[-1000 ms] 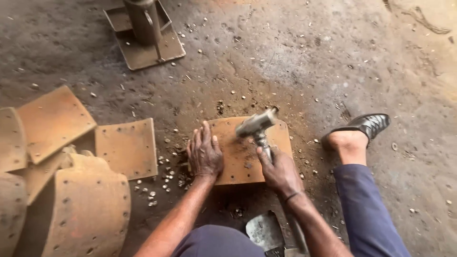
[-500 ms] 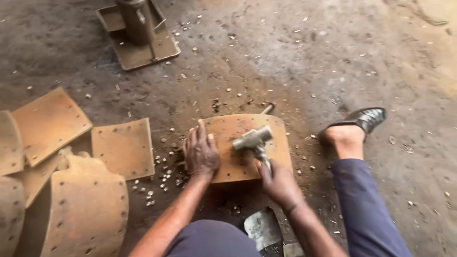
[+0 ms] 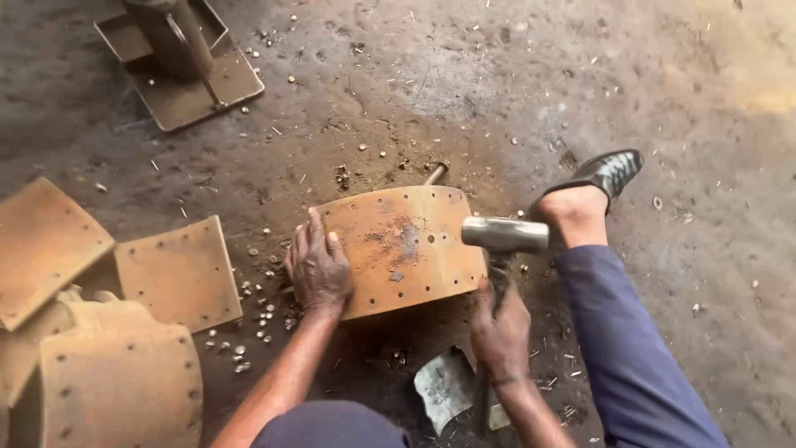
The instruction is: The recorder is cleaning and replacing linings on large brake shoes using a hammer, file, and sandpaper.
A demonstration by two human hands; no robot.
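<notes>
Down on the concrete floor (image 3: 514, 83) sits the curved rusty plate (image 3: 402, 249), its drilled face arched upward and its long axis running left to right across the view, right in front of the person. The left hand (image 3: 317, 267) lies flat on the plate's left end, fingers spread, palm pressing down — an open grip that wraps nothing, just steadying the metal. The right hand (image 3: 500, 330) is wrapped tight around the handle of the hammer (image 3: 504, 235), a full closed grip low on the shaft, and the steel head hangs just off the plate's right edge, lying crosswise with one face pointing back toward the plate. So the plate lies to the left of the hammer head and just beside it; whether head and plate touch I cannot tell. The right hand is the nearer one to that right edge, the left one holds the far end. A thin metal rod (image 3: 435, 173) pokes out from behind the plate's top edge. Small loose rivets (image 3: 253, 319) are scattered by the left wrist, more drilled plates (image 3: 178, 274) are stacked well off to the left, a heavy steel stand (image 3: 178, 62) waits at top left, and a bent scrap of grey sheet (image 3: 444, 386) lies below the hammer hand. The person's foot in a black shoe (image 3: 601, 174) rests out to the right.
</notes>
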